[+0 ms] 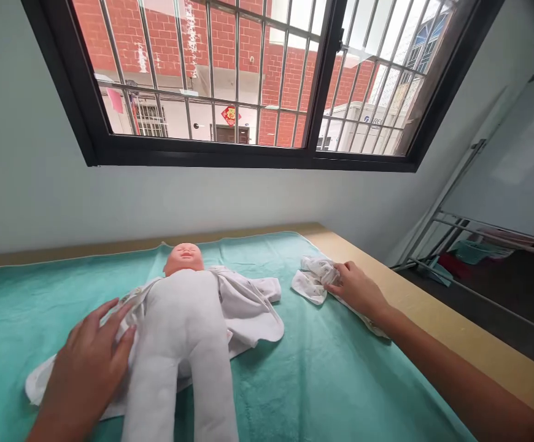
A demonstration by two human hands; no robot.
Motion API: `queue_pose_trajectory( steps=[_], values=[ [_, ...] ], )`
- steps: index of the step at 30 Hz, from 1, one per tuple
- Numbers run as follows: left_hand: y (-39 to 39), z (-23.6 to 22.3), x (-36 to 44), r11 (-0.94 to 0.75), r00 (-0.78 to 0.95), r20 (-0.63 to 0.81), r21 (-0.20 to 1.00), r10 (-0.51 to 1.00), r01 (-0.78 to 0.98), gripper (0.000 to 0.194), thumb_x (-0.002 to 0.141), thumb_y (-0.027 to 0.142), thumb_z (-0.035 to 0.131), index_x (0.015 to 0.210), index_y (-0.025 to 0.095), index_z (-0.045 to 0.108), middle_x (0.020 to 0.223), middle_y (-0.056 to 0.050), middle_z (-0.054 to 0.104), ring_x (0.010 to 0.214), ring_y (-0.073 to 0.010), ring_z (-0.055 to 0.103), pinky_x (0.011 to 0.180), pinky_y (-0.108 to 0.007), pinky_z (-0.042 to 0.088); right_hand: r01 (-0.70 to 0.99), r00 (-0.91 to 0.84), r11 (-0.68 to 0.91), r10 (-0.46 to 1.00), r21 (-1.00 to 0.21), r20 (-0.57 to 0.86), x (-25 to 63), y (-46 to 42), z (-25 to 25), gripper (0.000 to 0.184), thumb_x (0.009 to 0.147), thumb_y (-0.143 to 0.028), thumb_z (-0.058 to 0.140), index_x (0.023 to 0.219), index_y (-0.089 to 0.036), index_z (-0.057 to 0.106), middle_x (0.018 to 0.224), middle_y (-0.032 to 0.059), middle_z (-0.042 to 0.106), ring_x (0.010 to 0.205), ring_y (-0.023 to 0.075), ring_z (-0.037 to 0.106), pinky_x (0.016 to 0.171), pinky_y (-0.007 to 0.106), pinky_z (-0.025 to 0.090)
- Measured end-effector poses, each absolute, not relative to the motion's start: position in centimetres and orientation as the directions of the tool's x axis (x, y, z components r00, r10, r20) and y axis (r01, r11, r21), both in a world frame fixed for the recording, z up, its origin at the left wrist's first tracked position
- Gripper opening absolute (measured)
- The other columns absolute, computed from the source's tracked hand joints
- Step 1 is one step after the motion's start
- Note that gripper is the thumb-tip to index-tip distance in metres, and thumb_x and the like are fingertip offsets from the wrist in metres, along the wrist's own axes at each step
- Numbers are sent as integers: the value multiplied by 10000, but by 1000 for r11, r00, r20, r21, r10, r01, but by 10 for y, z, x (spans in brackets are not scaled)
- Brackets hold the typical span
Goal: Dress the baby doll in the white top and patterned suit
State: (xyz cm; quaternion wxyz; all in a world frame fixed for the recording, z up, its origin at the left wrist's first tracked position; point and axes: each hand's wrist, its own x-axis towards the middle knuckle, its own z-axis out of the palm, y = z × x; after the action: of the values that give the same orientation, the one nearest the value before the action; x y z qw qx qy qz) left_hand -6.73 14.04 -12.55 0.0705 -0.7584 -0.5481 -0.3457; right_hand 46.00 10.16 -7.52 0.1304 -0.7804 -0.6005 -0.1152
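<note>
A baby doll with a white cloth body lies face up on a teal towel. An opened white baby shirt is spread beneath its back, out to both sides. My left hand rests on the shirt's left part beside the doll's body, fingers apart and holding nothing. Over on the right, my right hand has its fingers closed on a crumpled white printed baby garment. This garment lies on the towel and runs partly under my forearm; its full shape is hidden.
The towel covers a wooden table, bare wood showing along its back and right edges. Behind it rises a wall with a black-framed barred window. A whiteboard on a metal stand is at the right.
</note>
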Motion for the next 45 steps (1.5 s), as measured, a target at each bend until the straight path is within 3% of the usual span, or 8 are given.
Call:
queue_pose_trajectory(
  steps=[9,12,18,24,28,32,39,45],
  values=[
    [64,-107,16,-797,661,641,-127,389,591,343,885,272,520,1224,276,571,1322,-43,598,1229,-225,542,1057,-382,422,930,367,-368,929,0,-45,524,40,-75,219,759,-380,616,846,-182,581,856,77,625,770,238,587,587,291,333],
    [47,-106,36,-852,698,648,-143,305,504,343,852,226,572,1191,273,590,1290,-39,632,1205,-222,573,1044,-358,448,941,317,-297,942,-163,113,510,23,-61,96,801,-268,513,792,-190,569,779,44,605,727,207,563,606,291,350],
    [28,-47,60,-761,482,590,470,648,447,598,874,351,603,1418,336,355,1416,-50,520,1275,-235,516,1012,-341,480,544,-139,283,959,-790,247,401,-12,32,252,855,-310,569,1078,-197,601,940,61,641,888,225,599,704,300,481],
    [31,46,57,-467,576,438,878,690,-108,584,833,595,571,1333,303,498,1344,-86,542,1207,-290,526,943,-381,483,-18,-448,511,764,-859,464,307,4,97,171,787,-315,718,905,-197,676,956,47,659,786,180,611,622,264,489],
    [25,64,36,-173,622,240,971,745,-168,231,821,401,682,869,178,650,848,-22,636,749,-130,593,668,-215,478,-117,-398,462,789,-879,468,261,40,86,190,764,-288,746,930,-203,707,885,22,658,729,141,589,609,242,464],
    [6,55,11,80,417,97,918,904,-388,353,797,348,690,610,168,450,571,53,455,487,-64,419,469,-179,346,-196,-382,400,810,-895,445,223,62,49,105,739,-250,741,771,-174,675,946,25,618,782,136,562,632,230,437],
    [29,11,-10,115,260,28,848,965,-517,357,702,304,748,620,181,424,622,42,536,538,-92,490,541,-205,409,-370,-534,-134,840,-919,92,189,80,-36,186,759,-296,708,898,-187,649,697,-26,578,613,106,503,569,212,368],
    [76,-27,-9,51,190,4,958,982,-283,349,595,281,836,800,157,582,717,27,599,614,-95,540,614,-203,415,-182,-613,-64,787,-981,62,201,92,-69,332,638,-342,826,859,-148,670,792,-2,588,722,124,504,636,227,376]
  ],
)
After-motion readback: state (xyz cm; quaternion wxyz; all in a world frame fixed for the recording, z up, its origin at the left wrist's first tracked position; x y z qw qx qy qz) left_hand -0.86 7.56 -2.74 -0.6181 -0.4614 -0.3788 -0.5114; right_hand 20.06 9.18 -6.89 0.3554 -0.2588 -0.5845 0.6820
